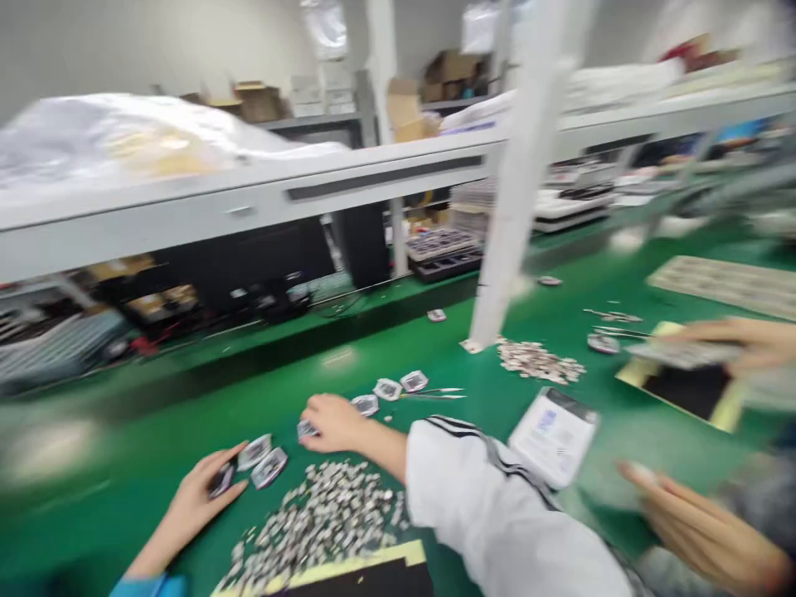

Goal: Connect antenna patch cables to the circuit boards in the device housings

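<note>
At the lower left, my left hand [197, 495] has its fingers and thumb around a small dark rounded piece [222, 478]. Beside its fingertips lie two pale-rimmed pieces with dark middles [261, 461]. My right hand [336, 424], at the end of a white sleeve with black stripes, reaches left, its fingers closed on a small pale-rimmed piece [306, 429]. Just beyond it are several similar pieces [388, 390] and a pair of tweezers [435, 393]. Nearer me spreads a heap of tiny metallic-looking parts [329, 514]. Blur hides finer detail.
A black pad with yellow edges [354, 579] lies in front. To the right are a white box-like item [555, 435], another small-parts heap [538, 361] and a white post [510, 191]. A co-worker's hands [709, 522] are at the right, one holding a flat pale item [684, 352].
</note>
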{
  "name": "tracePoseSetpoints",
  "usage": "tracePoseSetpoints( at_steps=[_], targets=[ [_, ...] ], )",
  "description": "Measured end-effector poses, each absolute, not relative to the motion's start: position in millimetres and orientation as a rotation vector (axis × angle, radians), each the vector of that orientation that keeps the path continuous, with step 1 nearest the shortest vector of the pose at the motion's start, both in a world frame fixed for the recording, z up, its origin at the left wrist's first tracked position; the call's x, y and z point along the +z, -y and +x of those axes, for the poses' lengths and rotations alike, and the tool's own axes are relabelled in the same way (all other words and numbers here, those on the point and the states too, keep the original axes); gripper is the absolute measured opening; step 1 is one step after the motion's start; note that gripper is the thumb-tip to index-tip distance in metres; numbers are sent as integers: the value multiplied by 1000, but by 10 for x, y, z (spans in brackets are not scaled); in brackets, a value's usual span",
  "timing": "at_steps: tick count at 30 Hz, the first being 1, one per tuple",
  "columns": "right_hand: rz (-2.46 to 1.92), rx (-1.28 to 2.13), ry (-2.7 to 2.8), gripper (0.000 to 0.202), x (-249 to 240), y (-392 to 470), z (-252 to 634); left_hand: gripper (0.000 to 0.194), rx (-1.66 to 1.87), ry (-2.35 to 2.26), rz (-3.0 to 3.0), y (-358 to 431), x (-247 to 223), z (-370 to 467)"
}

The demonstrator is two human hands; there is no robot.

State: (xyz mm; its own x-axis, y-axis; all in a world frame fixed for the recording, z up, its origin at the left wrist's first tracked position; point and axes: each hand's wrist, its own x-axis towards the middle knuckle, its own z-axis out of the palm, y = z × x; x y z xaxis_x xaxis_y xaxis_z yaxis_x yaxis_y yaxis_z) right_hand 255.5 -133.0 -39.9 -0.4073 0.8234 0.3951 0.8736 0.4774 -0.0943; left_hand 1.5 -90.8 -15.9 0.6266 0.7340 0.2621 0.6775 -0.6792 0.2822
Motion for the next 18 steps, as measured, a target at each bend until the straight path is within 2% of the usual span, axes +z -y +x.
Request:
tracePoseSetpoints(
  at_steps=[2,6,10,18],
  targets=[
    [-1388,-130,2339,34,-454,1286,2539,47,439,-1135,2626,871,-278,-116],
    [-1347,-26,2382,40,-531,1236,2513,44,391,-1148,2540,780,-415,-111],
    [-1390,14,2437,32,-441,1303,2497,43,375,-1040,2513,782,-454,-40],
    [-1505,87,2522,39,-176,1284,2747,77,293,-882,2569,876,-369,-55]
  ],
)
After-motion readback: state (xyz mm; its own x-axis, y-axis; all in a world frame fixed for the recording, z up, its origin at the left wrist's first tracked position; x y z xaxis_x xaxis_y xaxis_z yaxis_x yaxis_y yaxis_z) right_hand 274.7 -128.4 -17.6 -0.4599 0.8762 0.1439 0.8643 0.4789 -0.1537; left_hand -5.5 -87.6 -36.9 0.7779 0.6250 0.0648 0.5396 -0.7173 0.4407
